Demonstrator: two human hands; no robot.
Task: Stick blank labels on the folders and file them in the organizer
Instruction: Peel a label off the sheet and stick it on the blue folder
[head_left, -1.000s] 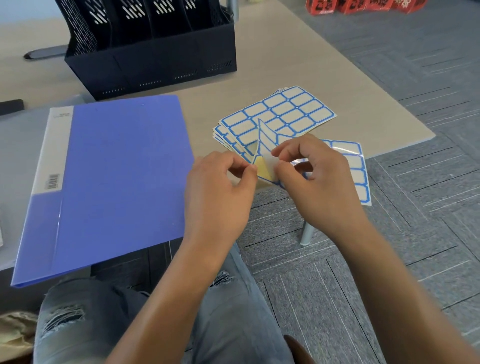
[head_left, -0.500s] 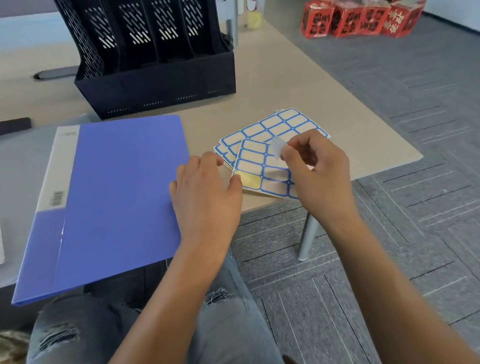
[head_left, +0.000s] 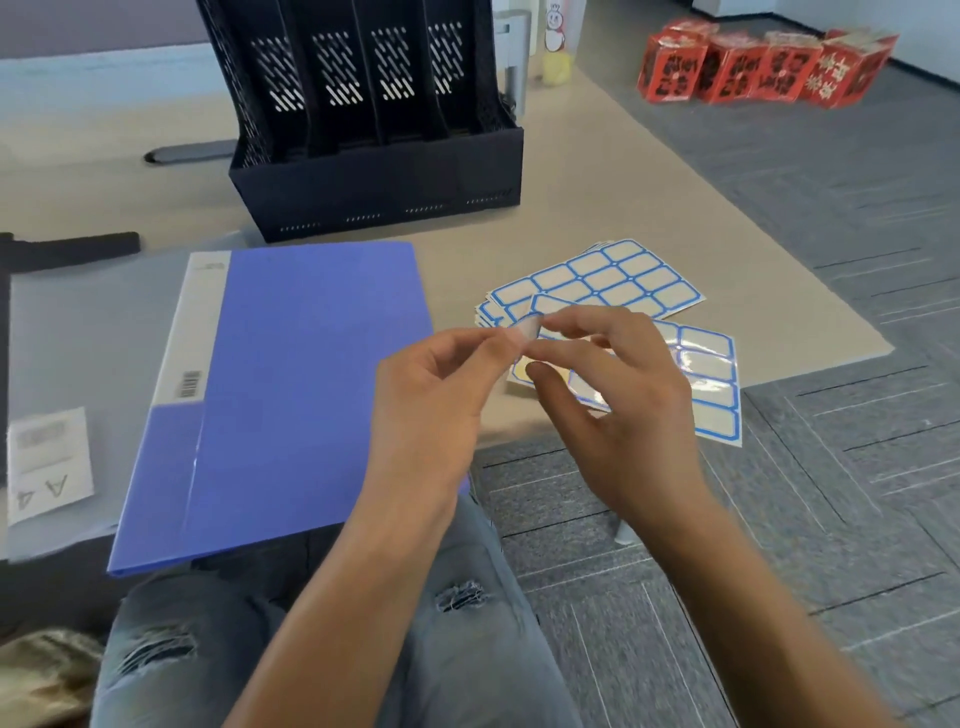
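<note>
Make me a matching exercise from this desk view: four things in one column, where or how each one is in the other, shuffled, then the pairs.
Things
1. blue folder
2. peeled label
3. black organizer
4. red boxes

Places or states
A. on the floor, far right
B. pinched between both hands
C. flat and closed on the desk, left of the hands
D. upright at the back of the desk

Pairs: 1-C, 2-B, 3-D, 4-A

Left hand (head_left: 431, 410), right hand (head_left: 618, 400) — fingertips pinched together
</note>
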